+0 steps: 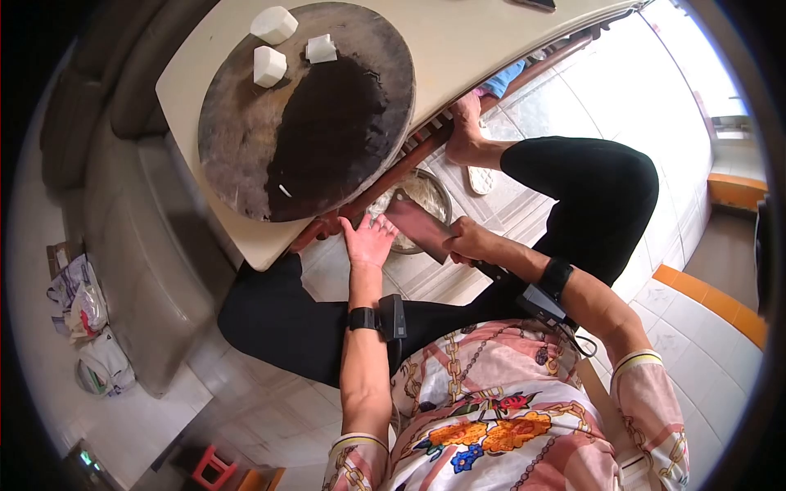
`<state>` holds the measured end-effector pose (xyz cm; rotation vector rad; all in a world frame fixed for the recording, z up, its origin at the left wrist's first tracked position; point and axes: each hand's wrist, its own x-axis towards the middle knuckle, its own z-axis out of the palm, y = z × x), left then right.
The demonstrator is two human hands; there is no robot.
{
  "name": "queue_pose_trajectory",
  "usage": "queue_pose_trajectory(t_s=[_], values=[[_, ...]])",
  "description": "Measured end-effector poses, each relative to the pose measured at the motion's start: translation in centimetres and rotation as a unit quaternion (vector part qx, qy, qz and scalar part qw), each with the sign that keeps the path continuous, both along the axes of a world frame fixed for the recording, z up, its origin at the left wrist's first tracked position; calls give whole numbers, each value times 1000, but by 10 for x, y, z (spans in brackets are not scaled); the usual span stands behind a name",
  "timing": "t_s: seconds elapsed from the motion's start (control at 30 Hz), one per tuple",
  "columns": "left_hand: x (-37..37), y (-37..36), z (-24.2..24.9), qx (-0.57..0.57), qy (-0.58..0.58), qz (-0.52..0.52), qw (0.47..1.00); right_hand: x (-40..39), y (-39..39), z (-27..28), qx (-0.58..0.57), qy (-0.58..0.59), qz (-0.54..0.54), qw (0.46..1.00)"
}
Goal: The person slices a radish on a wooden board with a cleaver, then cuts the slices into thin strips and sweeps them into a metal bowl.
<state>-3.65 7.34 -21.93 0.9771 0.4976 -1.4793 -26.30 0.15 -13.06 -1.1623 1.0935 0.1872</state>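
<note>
My right hand [472, 240] is wrapped round the dark handle of a cleaver [419, 227]. Its broad blade is angled over a metal bowl [446, 199], down beside the table edge. My left hand [370, 240] has its fingers spread, right by the blade's far end and over the near side of the bowl. Pale, whitish shreds [423, 193] lie in the bowl, partly hidden by the blade and hand. Above my hands, a round wooden chopping board [237, 139] carries white, flat-cut chunks [270, 66] and a thin white sliver [285, 191]. A large wet patch darkens its middle.
The board rests on a cream table [458, 41] with a rounded near corner. My legs straddle the bowl, and a pale slipper [481, 179] lies on the tiled floor beyond it. A grey sofa [147, 245] stands at left, with plastic bags [86, 307] past it. A red stool [214, 466] is at lower left.
</note>
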Motion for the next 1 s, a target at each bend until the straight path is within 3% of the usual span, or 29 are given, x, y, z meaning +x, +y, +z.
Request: queue_pose_trajectory(t_s=[0.17,0.27,0.33,0.5,0.63,0.7,0.8,0.9,1.0], values=[[2,3,-2,-24,26,-6,999,2,1,0,33,-36,-32,998],[2,2,3,-24,28,-4,999,0,1,-10,39,-2,-27,999],[5,3,7,-20,33,5,999,-3,-3,-20,27,55,-83,995],[9,4,11,-19,-36,-62,997,-2,-5,-9,85,-8,-103,991],[4,2,12,5,-54,-45,997,0,0,0,154,-47,-77,984],[2,-1,21,9,-132,-106,986,-1,4,4,158,-46,-85,983],[-8,-4,29,-16,-168,-72,983,-1,3,-2,150,-30,-64,986],[-10,-8,31,-34,-203,-67,976,-5,3,-4,65,-9,-38,997],[-10,-10,30,-28,-251,-96,963,-4,4,-3,98,-44,-74,991]])
